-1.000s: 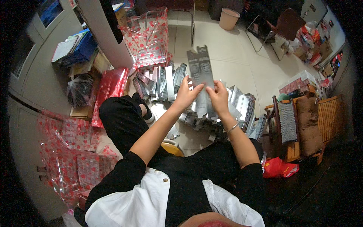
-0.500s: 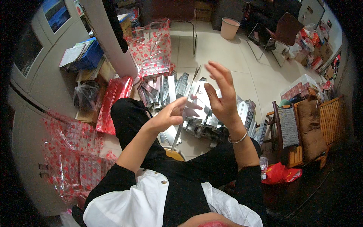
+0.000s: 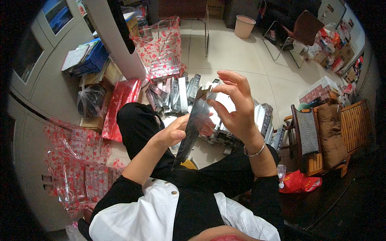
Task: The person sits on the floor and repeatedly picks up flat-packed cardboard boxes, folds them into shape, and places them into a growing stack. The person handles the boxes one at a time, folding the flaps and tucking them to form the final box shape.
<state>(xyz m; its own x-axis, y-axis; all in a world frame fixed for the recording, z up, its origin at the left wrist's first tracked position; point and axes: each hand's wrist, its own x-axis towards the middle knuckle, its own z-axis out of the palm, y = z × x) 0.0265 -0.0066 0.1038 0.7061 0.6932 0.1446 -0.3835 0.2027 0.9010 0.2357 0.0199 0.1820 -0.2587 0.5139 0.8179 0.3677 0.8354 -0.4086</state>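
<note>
My left hand (image 3: pixel 171 134) grips a long, narrow, dark silvery carton (image 3: pixel 191 130) by its middle, thumb on the near face and fingers behind. The carton stands tilted, its top leaning away to the right and its lower end over my lap. At its upper end, my right hand (image 3: pixel 237 106) has thumb and forefinger closing on what looks like the end flap; the other fingers curl above. Motion blurs that end a little. Beyond both hands lies a heap of similar silver cartons (image 3: pixel 183 94) on the floor, partly hidden by my hands.
Red heart-patterned plastic wrap (image 3: pixel 86 160) with packed cartons lies at left, beside a red package (image 3: pixel 120 110). Between my legs a yellow round thing (image 3: pixel 189 164) partly shows. A wooden chair (image 3: pixel 354 128) with a brown cushion stands at right. Farther off is a pale bin (image 3: pixel 244 27).
The carton has turned from nearly edge-on to show its broad dark face. My right hand, earlier spread and apart from it, has bent its fingers in to the upper end.
</note>
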